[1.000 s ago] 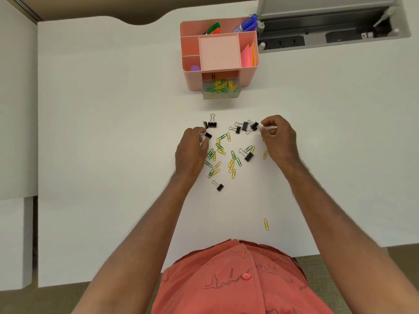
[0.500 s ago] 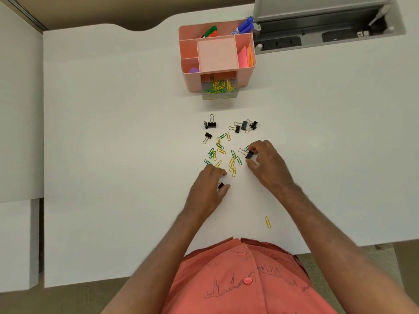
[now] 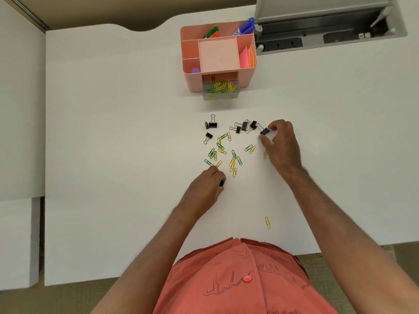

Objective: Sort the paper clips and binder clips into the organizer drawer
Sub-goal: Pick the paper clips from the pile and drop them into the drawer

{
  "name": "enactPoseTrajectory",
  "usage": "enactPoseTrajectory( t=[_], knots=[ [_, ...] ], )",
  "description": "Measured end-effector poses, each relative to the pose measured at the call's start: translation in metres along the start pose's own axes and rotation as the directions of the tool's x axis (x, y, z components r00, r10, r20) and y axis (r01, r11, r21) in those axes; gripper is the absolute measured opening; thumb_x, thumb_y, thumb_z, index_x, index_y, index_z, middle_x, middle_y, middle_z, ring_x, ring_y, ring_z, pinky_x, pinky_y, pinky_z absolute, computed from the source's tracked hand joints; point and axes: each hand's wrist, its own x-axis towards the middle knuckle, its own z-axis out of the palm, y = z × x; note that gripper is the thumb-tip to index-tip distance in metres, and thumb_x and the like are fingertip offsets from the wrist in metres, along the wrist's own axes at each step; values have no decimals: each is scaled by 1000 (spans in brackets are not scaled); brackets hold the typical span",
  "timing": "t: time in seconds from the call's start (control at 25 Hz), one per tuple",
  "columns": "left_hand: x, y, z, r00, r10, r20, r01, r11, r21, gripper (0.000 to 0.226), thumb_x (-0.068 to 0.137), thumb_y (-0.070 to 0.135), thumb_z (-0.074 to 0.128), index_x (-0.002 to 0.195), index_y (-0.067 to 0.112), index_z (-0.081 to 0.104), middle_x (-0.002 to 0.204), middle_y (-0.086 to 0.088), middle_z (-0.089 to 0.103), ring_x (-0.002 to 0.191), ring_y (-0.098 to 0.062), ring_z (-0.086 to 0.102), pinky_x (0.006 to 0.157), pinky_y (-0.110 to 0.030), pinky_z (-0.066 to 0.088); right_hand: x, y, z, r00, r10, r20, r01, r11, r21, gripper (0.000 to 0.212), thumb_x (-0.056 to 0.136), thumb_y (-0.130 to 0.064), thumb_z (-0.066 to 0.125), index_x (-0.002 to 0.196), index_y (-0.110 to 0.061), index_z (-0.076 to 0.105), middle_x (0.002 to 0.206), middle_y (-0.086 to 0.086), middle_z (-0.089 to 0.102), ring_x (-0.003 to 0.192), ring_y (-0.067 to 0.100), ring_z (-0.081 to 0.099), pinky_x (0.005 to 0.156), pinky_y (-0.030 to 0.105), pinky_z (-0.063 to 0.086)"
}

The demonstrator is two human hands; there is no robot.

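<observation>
Green and yellow paper clips (image 3: 233, 160) lie scattered mid-table, with black binder clips (image 3: 244, 126) in a row beyond them. My right hand (image 3: 281, 143) pinches one black binder clip (image 3: 264, 131) at the right end of that row. My left hand (image 3: 207, 189) is curled at the near edge of the scatter, gripping another black binder clip (image 3: 222, 183) that shows only in part. The pink organizer (image 3: 192, 80) stands at the back, its clear drawer (image 3: 221, 96) pulled out and holding paper clips.
A lone yellow paper clip (image 3: 267, 222) lies near the table's front edge. Markers (image 3: 243, 29) and sticky notes (image 3: 246, 57) fill the organizer's top compartments. A recessed power outlet tray (image 3: 317, 39) sits at the back right. White panels flank the table on the left.
My right hand lifted a binder clip from the middle of the scatter and carried it up to the right end of the binder clip row. My left hand stayed on the near binder clip.
</observation>
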Motion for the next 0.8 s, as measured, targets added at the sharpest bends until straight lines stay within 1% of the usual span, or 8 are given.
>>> enactPoseTrajectory(
  t=[0.12, 0.24, 0.4, 0.48, 0.56, 0.6, 0.68, 0.8],
  knots=[
    [6, -6, -12, 993, -79, -93, 72, 994, -78, 19, 95, 18, 65, 114, 17, 62, 116, 0, 54, 97, -18, 57, 78, -36, 53, -18, 4, 3, 996, 58, -64, -52, 994, 99, 21, 92, -19, 66, 110, -16, 56, 111, -2, 50, 91, 22, 59, 76, 34, 50],
    [20, -19, -27, 954, -198, -224, 163, 973, -166, 20, 93, 13, 66, 113, 14, 63, 114, -3, 54, 94, -21, 59, 78, -36, 52, -44, 8, 10, 999, 23, -23, -22, 998, 65, 19, 93, -7, 60, 110, -13, 66, 106, -2, 53, 98, 24, 61, 87, 34, 52],
    [42, -30, -35, 924, -297, -241, 246, 944, -222, 23, 94, 10, 64, 116, 13, 62, 115, -3, 52, 90, -21, 61, 78, -32, 51, -56, -7, 20, 992, -52, 119, 45, 997, 61, 29, 95, -1, 56, 115, -14, 72, 110, 0, 62, 103, 13, 60, 94, 19, 45],
    [47, -30, -35, 911, -318, -261, 251, 932, -260, 29, 94, 8, 62, 122, 14, 60, 119, -2, 50, 90, -20, 61, 80, -32, 52, -57, -19, 17, 965, -22, 260, -16, 990, 143, 30, 97, -3, 55, 118, -18, 72, 111, -4, 65, 101, 6, 62, 94, 15, 46],
    [46, -26, -33, 903, -304, -303, 220, 934, -280, 32, 93, 8, 62, 124, 14, 59, 122, -3, 50, 91, -21, 61, 80, -33, 53, -62, -22, 6, 938, -2, 347, -78, 974, 214, 27, 97, -6, 57, 113, -23, 71, 107, -9, 68, 96, 3, 64, 89, 15, 52],
    [43, -23, -30, 902, -290, -319, 205, 939, -276, 31, 93, 10, 64, 124, 13, 58, 122, -4, 50, 92, -22, 60, 80, -32, 52, -65, -20, -3, 932, -20, 363, -53, 981, 189, 22, 96, -9, 60, 108, -25, 69, 104, -10, 68, 94, 3, 64, 85, 16, 52],
    [35, -19, -22, 907, -271, -323, 188, 946, -265, 32, 93, 18, 68, 123, 13, 58, 122, -3, 51, 98, -21, 58, 81, -29, 49, -73, -11, -22, 891, -62, 449, 86, 996, -33, 15, 92, -19, 69, 100, -28, 60, 102, -10, 61, 89, 8, 60, 79, 25, 51],
    [20, -15, -8, 921, -270, -281, 194, 943, -271, 43, 90, 25, 73, 129, 14, 57, 125, -4, 50, 112, -20, 54, 89, -25, 45, -90, 7, -43, 792, 30, 610, 231, 910, -344, 47, 75, -41, 84, 98, -27, 46, 102, -8, 48, 92, 16, 50, 70, 36, 45]
  ],
)
